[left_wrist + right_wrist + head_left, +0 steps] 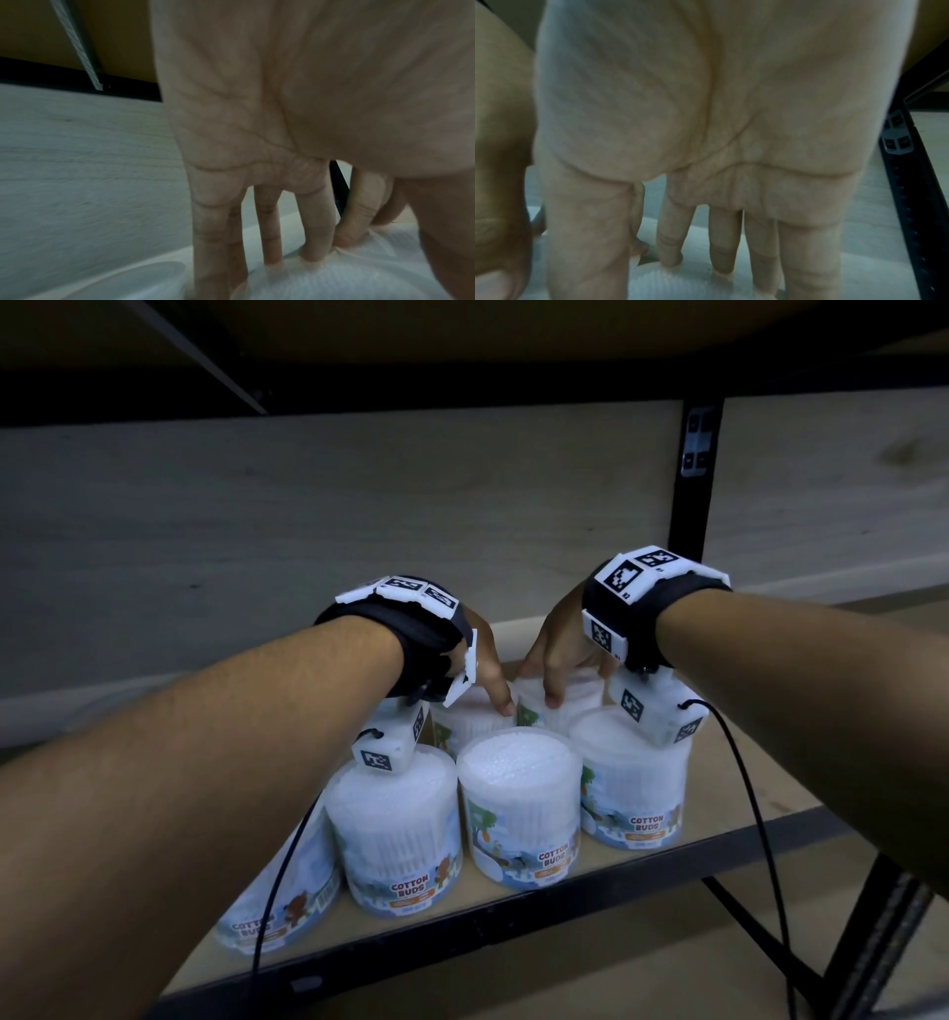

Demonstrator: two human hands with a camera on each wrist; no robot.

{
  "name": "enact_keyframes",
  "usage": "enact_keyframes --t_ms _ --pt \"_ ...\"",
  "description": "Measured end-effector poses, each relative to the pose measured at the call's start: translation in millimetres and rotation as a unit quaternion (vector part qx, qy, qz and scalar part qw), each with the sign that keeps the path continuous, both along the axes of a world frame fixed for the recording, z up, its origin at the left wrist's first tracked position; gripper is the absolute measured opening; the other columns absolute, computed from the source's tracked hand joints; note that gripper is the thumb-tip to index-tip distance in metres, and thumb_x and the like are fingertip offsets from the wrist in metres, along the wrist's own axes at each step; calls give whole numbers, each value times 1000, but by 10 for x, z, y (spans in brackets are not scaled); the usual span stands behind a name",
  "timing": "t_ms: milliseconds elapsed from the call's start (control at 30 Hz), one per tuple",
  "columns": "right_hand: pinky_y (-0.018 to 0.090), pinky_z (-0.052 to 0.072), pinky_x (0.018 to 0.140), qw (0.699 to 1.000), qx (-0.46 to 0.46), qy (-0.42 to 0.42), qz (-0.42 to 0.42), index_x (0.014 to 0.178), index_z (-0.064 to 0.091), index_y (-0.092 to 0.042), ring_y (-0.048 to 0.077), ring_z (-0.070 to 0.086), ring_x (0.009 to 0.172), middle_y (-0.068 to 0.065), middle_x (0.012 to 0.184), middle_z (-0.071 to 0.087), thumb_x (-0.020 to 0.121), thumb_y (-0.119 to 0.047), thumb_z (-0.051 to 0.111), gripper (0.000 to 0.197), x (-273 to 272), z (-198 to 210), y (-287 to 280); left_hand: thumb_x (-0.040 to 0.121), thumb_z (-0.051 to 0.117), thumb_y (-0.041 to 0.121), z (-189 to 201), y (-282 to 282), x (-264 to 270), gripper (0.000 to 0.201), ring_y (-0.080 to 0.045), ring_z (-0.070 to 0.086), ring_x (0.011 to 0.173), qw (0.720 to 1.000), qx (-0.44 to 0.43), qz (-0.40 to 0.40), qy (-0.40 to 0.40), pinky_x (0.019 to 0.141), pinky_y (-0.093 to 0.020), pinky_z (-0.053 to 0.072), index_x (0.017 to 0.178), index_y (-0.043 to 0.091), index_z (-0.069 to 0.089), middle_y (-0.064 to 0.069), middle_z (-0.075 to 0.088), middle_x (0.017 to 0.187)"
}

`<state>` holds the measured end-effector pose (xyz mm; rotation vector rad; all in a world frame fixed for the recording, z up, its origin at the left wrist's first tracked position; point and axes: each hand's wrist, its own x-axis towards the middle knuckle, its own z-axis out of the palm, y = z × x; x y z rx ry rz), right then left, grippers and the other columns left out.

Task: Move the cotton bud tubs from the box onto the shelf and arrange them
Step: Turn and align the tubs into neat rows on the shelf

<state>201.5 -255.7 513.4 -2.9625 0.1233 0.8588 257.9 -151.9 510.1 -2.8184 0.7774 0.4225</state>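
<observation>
Several clear cotton bud tubs with blue labels stand on the wooden shelf (747, 762). The front row has tubs at the left (395, 819), middle (518, 793) and right (634, 788). My left hand (488, 680) grips the back-left tub (472, 719) from above, fingers (267, 243) reaching over its far rim (334, 280). Beside it, my right hand (549, 670) holds the back-right tub (577, 703), thumb on the near side and fingers (721, 243) over the lid (670, 284). The two hands almost touch. No box is in view.
Another tub (277, 891) stands at the front left, half hidden by my left forearm. A black upright post (693, 480) rises at the back right. The upper shelf (462, 331) hangs low overhead. Bare shelf board lies right of the tubs.
</observation>
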Motion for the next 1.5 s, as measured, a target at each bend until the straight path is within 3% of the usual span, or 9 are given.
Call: enact_keyframes --t_ms 100,267,533,667,800,1033,1167,1333,1500 --pt "13 44 75 1000 3 2 0 150 33 -20 11 40 113 2 141 42 101 -7 46 52 4 -10 -14 73 73 62 -75 -2 189 65 -10 63 43 1000 21 5 15 50 -16 47 122 19 71 -8 76 91" --pt "26 37 93 1000 6 12 -11 150 33 -17 18 40 132 4 150 38 101 -8 46 51 -8 -27 -40 70 76 60 -109 -20 181 71 -22 70 69 1000 1 6 21 52 -20 51 125 15 69 -11 70 118" --pt "19 38 88 999 26 11 -16 150 32 -17 19 44 124 7 150 38 102 -7 44 51 -39 -38 -46 75 73 59 -154 -27 219 69 -29 70 104 999 -11 16 42 62 -23 54 126 13 68 -13 69 121" --pt "8 46 65 998 55 26 -19 151 30 -14 19 44 116 10 151 37 102 -2 40 51 -65 -42 -37 76 73 57 -160 -31 209 69 -29 70 105 999 -8 16 43 57 -21 53 128 12 67 -13 69 120" --pt "11 46 75 999 27 13 -18 150 32 -13 26 38 136 11 150 37 102 -4 43 50 -79 -48 -27 75 73 59 -147 -20 179 69 -26 72 89 999 -3 13 42 55 -20 52 125 12 68 -12 70 119" --pt "21 44 88 1000 -6 8 -10 149 33 -11 28 36 138 13 151 36 101 -7 44 49 -109 -47 -20 74 74 58 -134 -6 117 68 -22 68 75 999 -8 7 30 48 -16 49 124 12 69 -10 69 120" --pt "15 48 69 1000 -7 5 -14 149 34 -12 26 35 138 11 152 36 101 -9 45 49 -141 -36 -7 77 73 57 -145 -13 114 70 -28 71 96 999 -8 11 43 47 -17 51 128 9 66 -14 66 124" --pt "26 41 95 999 -24 -8 -22 149 34 -13 27 32 140 12 153 34 101 -12 47 50 -152 -49 -10 76 74 56 -147 1 110 71 -29 69 106 998 -14 11 59 48 -19 53 129 10 65 -14 65 126" --pt "25 40 98 999 -30 2 -12 150 33 -15 28 35 138 12 152 35 102 -11 45 50 -152 -61 -10 73 77 55 -150 24 115 73 -28 67 109 997 -34 11 71 54 -21 57 129 10 66 -13 64 128"
